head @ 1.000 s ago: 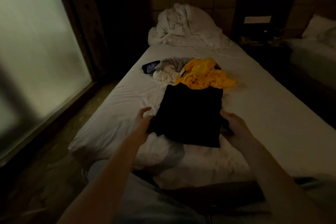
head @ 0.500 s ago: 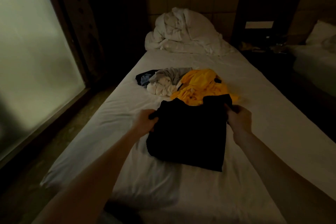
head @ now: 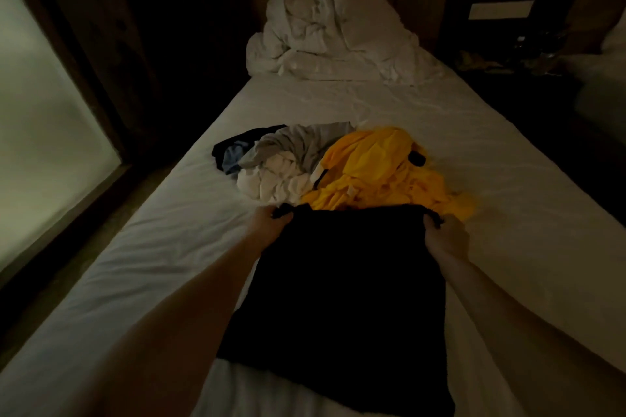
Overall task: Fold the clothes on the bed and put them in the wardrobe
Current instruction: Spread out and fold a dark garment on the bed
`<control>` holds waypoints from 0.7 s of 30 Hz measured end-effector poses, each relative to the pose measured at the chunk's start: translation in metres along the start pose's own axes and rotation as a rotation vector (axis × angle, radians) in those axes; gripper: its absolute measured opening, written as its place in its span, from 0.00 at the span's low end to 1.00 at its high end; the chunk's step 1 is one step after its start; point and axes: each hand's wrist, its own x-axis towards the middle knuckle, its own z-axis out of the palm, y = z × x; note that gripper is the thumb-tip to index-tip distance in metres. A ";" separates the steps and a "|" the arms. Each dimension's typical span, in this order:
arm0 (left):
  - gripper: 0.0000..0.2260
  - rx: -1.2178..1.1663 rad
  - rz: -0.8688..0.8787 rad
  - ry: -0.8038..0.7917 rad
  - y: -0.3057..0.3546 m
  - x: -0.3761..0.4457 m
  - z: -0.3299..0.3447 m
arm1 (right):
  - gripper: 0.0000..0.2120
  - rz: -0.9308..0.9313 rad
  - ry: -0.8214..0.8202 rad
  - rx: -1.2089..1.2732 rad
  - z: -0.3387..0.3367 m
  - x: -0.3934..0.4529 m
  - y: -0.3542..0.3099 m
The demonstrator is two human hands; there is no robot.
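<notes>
Both hands have slid up from the garment's sides to its far corners since a moment ago. Going left to right: a frosted window (head: 40,152) glows on the left, then the white bed (head: 162,247). The left hand (head: 269,223) pinches the far left corner of the black garment (head: 338,298), which lies flat on the near end of the sheet. Just past it sits the unfolded pile: a dark blue piece (head: 233,151), a grey top (head: 301,142), a white one (head: 271,179), then a yellow shirt (head: 382,173) touching the black garment's far edge. The right hand (head: 445,235) pinches the far right corner. A bunched white duvet (head: 332,30) sits at the headboard end.
</notes>
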 end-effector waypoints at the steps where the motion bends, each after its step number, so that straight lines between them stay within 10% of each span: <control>1: 0.20 0.261 0.006 0.029 -0.010 0.011 0.012 | 0.21 0.058 -0.040 -0.080 0.009 0.008 0.007; 6: 0.20 0.595 0.024 0.131 -0.033 0.019 0.044 | 0.45 0.148 -0.137 -0.247 0.040 0.012 0.015; 13: 0.02 -0.220 0.144 0.013 -0.006 -0.038 -0.011 | 0.22 0.003 -0.300 0.070 0.029 -0.024 -0.005; 21: 0.05 -0.603 0.200 0.052 0.006 -0.153 -0.101 | 0.13 -0.218 -0.571 0.502 -0.027 -0.125 -0.083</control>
